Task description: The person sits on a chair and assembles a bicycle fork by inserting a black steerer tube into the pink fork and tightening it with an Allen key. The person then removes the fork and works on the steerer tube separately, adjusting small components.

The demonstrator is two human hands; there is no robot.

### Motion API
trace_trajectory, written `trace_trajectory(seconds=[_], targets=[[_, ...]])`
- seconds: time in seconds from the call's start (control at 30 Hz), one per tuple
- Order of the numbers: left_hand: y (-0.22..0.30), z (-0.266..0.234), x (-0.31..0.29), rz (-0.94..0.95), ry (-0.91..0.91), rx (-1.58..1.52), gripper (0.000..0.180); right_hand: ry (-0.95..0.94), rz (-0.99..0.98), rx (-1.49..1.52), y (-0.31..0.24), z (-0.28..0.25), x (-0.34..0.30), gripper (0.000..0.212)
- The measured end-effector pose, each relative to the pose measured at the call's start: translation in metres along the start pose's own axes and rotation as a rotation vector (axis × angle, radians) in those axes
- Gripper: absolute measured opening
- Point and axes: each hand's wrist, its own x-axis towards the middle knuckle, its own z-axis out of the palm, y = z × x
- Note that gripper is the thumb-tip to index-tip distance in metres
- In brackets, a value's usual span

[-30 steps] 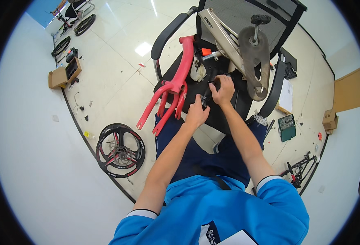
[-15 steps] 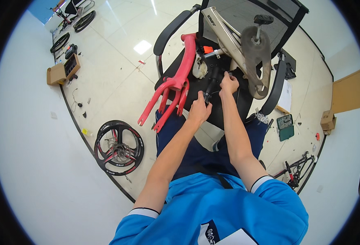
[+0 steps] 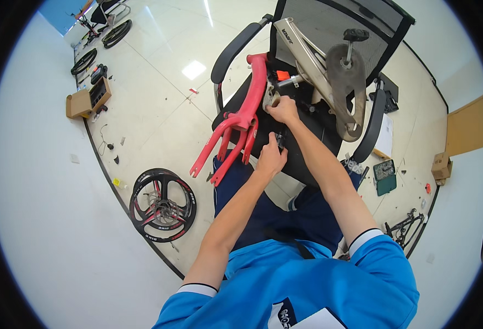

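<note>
On the seat of a black office chair (image 3: 232, 112), my left hand (image 3: 271, 159) is closed around a small black bicycle part (image 3: 280, 140), mostly hidden by the fingers. My right hand (image 3: 284, 111) pinches the lower end of a crumpled off-white rag (image 3: 269, 96). Left of both hands lies a pinkish-red bicycle fork (image 3: 248, 107), its prongs jutting over the seat's near edge. To their right, a beige bicycle frame (image 3: 310, 66) leans on the chair, with a grey chain cover (image 3: 343, 82) and a black pedal (image 3: 356, 35).
An orange-red piece (image 3: 282, 75) lies behind the rag. Black armrests (image 3: 241, 50) flank the seat. On the floor are spoked wheels (image 3: 163, 205) at left, an open cardboard box (image 3: 79, 104), a green tool case (image 3: 386, 185) and a dark bicycle frame (image 3: 404, 229) at right.
My right hand has left the black part and moved left to the rag. My left hand keeps hold near the same place. The view has shifted slightly.
</note>
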Motion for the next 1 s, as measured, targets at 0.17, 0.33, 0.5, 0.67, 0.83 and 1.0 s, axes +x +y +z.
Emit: trace_trajectory(seconds=[0.17, 0.33, 0.5, 0.67, 0.83, 1.0], targets=[[0.003, 0.001, -0.002, -0.047, -0.04, 0.01, 0.06, -0.172, -0.136, -0.074, -0.015, 0.009, -0.006, 0.035], [-0.002, 0.006, -0.001, 0.013, 0.016, 0.045, 0.059, -0.142, -0.147, -0.1, -0.027, 0.004, -0.016, 0.038], [0.003, 0.005, 0.005, 0.006, 0.003, 0.092, 0.063, -0.107, -0.063, -0.068, -0.033, -0.002, -0.027, 0.041], [0.012, 0.013, 0.007, -0.002, -0.056, 0.11, 0.058, -0.119, -0.085, -0.139, -0.036, -0.01, -0.041, 0.044], [-0.016, 0.032, 0.017, 0.328, -0.109, 0.41, 0.044, -0.153, -0.249, -0.301, -0.054, -0.009, -0.074, 0.037], [-0.045, 0.073, 0.018, 0.509, 0.178, 0.727, 0.045, -0.095, -0.432, -0.112, -0.044, -0.025, -0.113, 0.033]])
